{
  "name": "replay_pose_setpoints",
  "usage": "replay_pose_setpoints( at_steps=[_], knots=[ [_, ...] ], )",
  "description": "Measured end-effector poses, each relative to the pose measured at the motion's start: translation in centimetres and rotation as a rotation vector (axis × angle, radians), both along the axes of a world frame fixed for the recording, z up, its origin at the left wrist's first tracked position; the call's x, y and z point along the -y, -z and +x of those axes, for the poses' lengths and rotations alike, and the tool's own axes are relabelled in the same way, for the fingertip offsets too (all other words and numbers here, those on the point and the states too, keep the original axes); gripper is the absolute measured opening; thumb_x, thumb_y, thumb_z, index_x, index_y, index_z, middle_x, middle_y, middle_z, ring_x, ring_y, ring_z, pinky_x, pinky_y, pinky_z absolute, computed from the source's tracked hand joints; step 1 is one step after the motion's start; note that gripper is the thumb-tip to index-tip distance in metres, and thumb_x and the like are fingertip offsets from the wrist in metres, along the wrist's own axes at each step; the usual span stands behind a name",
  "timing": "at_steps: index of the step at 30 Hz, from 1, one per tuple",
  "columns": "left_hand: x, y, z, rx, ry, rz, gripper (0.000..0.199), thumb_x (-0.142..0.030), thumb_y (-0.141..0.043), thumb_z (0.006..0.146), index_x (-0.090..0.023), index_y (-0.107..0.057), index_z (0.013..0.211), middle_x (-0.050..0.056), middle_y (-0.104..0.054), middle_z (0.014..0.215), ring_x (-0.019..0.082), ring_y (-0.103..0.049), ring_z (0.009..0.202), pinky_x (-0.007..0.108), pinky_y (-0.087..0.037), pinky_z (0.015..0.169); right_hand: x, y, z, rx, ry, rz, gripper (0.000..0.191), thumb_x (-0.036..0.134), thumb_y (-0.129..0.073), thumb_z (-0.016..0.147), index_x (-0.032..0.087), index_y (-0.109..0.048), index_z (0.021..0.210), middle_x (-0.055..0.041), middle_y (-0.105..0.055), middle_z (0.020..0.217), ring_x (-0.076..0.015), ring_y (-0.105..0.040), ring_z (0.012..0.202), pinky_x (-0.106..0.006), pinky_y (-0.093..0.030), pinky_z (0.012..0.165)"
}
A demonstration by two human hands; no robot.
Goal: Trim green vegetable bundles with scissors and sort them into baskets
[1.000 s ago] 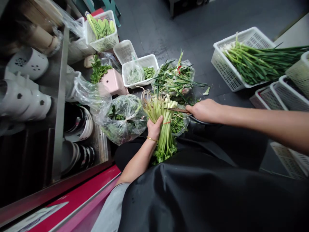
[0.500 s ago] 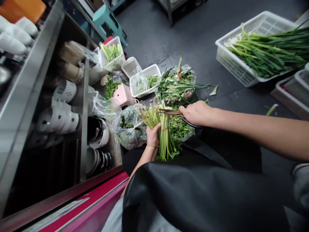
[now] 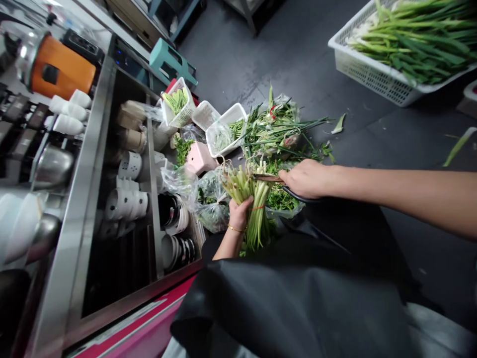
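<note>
My left hand point(image 3: 239, 214) is closed round a bunch of leafy green stalks point(image 3: 260, 219), tied with a red band; the pale root ends point up and away from me. In my right hand point(image 3: 306, 179) is a pair of scissors point(image 3: 269, 177), gripped by its dark handles. The blades lie against the stalks near their root ends; whether they are open or closed I cannot make out. Beyond the bunch, loose greens point(image 3: 280, 196) and a heap of trimmed green leaves point(image 3: 274, 127) lie on plastic bags.
A white basket of long green stalks point(image 3: 387, 79) stands at the right. On the left are a pink container point(image 3: 200, 158), a bag of greens point(image 3: 213, 211), a white tray point(image 3: 238, 110) and a metal shelf point(image 3: 151, 164) with bowls. A teal stool point(image 3: 171, 62) stands behind.
The view has swung left, bringing the orange pot and more of the counter into sight. Both hands keep their grips, and the scissors stay at the root ends of the bunch.
</note>
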State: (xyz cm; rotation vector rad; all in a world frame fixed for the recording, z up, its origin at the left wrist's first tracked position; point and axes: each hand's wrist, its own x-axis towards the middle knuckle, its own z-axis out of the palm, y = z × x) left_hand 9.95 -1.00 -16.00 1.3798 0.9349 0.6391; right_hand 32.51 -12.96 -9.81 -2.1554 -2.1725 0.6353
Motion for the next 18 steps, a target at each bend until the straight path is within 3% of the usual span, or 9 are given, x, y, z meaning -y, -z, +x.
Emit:
replay_pose_setpoints(
  at_steps=[6,11,15,18],
  knots=[
    [0.7,-0.6,1.0,0.011,0.008,0.036,0.046,-0.034,-0.080,0.060,-0.015,-0.070,0.101,0.008,-0.072,0.098,0.023,-0.067,0.092,0.034,-0.052,0.087,1.9,0.6,1.7,-0.049,0.044,-0.010,0.032,0.021,-0.033,0.091,0.013,-0.061,0.107,-0.0152,-0.069,0.084,-0.0251,-0.063,0.074,-0.034,-0.038,0.064],
    [0.1,-1.6,0.7,0.021,0.000,0.028,0.043,-0.032,-0.081,0.060,-0.013,-0.070,0.097,0.009,-0.072,0.098,0.024,-0.068,0.091,0.036,-0.052,0.087,3.4,0.3,1.5,-0.185,0.230,0.064,0.036,0.037,-0.033,0.097,0.015,-0.055,0.113,-0.0126,-0.069,0.090,-0.0215,-0.064,0.075,-0.030,-0.038,0.062],
    [0.0,-2.3,0.4,0.046,0.006,-0.010,0.038,-0.026,-0.080,0.058,-0.013,-0.071,0.093,0.007,-0.072,0.093,0.023,-0.068,0.086,0.034,-0.053,0.083,3.3,-0.6,0.7,-0.098,0.146,0.007,0.035,0.032,-0.033,0.095,0.013,-0.056,0.115,-0.0148,-0.069,0.087,-0.0246,-0.064,0.075,-0.033,-0.039,0.065],
    [0.2,-2.3,0.2,0.092,0.024,-0.062,0.039,-0.022,-0.076,0.057,-0.015,-0.071,0.094,0.006,-0.072,0.091,0.023,-0.068,0.085,0.032,-0.053,0.081,2.9,-1.2,0.3,-0.012,0.110,0.073,0.038,0.024,-0.030,0.094,0.010,-0.057,0.116,-0.0185,-0.068,0.091,-0.0280,-0.064,0.081,-0.037,-0.040,0.069]
  ],
)
